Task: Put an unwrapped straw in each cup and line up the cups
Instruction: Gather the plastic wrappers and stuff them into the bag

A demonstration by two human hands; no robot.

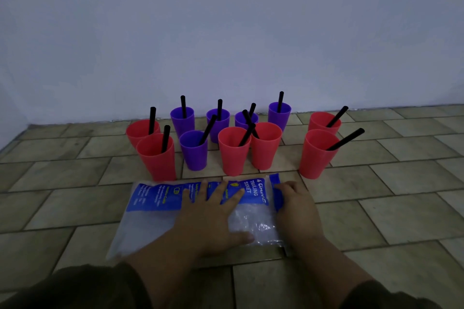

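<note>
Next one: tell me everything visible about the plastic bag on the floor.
The plastic bag lies flat on the tiled floor, lengthwise before the cups. It is clear, crinkled film with a blue printed band along its far edge, reading "TRAILING SOCKET" in white, with yellow marks. The left hand rests on it, fingers spread flat. The right hand touches its blue right end, fingers curled, grip unclear. Contents cannot be made out.

The scene is dimly and evenly lit, with a cool bluish cast on the wall (226,20). Only faint shadows are cast on the floor (401,183). Slight softness is seen throughout; tile lines are bowed near the edges.
</note>
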